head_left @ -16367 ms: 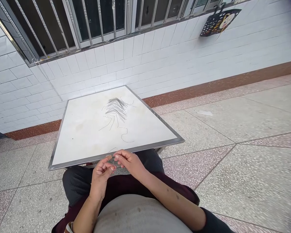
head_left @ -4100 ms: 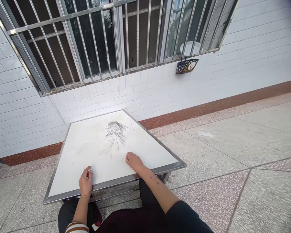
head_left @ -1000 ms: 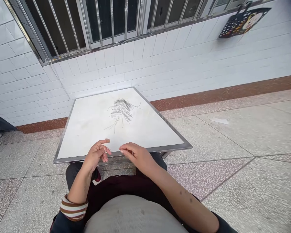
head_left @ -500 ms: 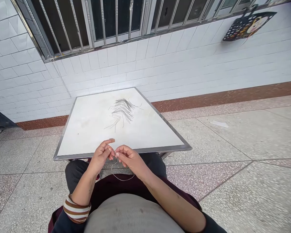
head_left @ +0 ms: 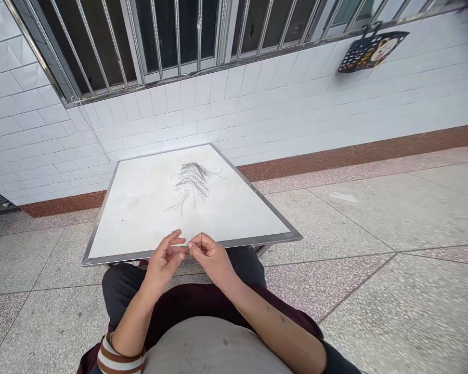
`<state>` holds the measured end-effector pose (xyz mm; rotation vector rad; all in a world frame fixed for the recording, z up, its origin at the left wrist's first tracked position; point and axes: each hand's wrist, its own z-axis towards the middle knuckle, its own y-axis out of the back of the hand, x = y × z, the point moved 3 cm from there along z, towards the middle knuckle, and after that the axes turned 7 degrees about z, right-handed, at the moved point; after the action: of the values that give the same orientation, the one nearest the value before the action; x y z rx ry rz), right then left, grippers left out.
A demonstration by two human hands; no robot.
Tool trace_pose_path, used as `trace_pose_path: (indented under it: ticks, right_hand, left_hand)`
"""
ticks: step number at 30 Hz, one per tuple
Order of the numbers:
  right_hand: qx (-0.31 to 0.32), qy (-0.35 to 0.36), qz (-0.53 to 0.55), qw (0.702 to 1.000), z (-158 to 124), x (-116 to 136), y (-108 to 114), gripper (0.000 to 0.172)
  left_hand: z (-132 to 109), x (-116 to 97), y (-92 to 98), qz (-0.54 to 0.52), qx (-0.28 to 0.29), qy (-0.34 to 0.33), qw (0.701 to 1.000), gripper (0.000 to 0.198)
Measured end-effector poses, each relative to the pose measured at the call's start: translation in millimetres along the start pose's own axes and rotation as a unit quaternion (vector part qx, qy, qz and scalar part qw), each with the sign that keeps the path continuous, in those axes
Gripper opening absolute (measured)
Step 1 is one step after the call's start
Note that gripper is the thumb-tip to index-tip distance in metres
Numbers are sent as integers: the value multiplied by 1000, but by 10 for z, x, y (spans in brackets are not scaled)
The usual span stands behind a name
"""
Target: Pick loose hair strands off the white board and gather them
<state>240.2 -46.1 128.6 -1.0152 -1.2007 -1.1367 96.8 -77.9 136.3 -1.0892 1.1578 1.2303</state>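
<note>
Above the near edge of the white table (head_left: 140,208), my two hands almost meet at the fingertips. My right hand (head_left: 208,254) is closed in a pinch on a thin thread, a bit of which shows above the fingertips. My left hand (head_left: 166,262) has its fingers apart, with the fingertips close to the right hand's pinch; nothing can be made out in it. Many dark thin strands (head_left: 195,179) lie in a loose bundle on the far middle part of the table top.
A tiled wall (head_left: 159,122) with a barred window stands behind the table. A patterned bag (head_left: 368,52) hangs at the upper right. A white scrap (head_left: 342,197) lies on the floor to the right. My knees are under the table's near edge.
My left hand has opened from its pinch, its fingers spreading. The thread loop that hung below the hands no longer shows. The view has shifted slightly.
</note>
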Motion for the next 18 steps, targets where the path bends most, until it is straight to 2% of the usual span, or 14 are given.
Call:
trace_pose_path:
  ticks: [2, 5, 8, 11, 14, 18]
  right_hand:
    - [-8, 17, -26, 999, -6, -14, -16, 19]
    - [24, 17, -43, 999, -25, -48, -48, 16]
    - [50, 32, -72, 996, -24, -59, -1, 18]
    - [7, 37, -93, 995, 16, -54, 146, 23]
    - [-18, 38, -46, 998, 62, -44, 263, 27]
    - [50, 78, -1, 996, 49, 1, 240, 37]
  left_hand:
    - [-24, 45, -76, -17, -3, 11, 1000, 48]
    - [-28, 140, -137, -51, -64, 28, 996, 41]
    - [-10, 214, -121, -89, -100, 76, 988, 42]
    - [1, 230, -53, -116, -124, 125, 978, 51]
    - [-2, 218, -5, -123, -144, 152, 970, 57]
    - [-4, 205, -21, -84, -161, 131, 975, 54]
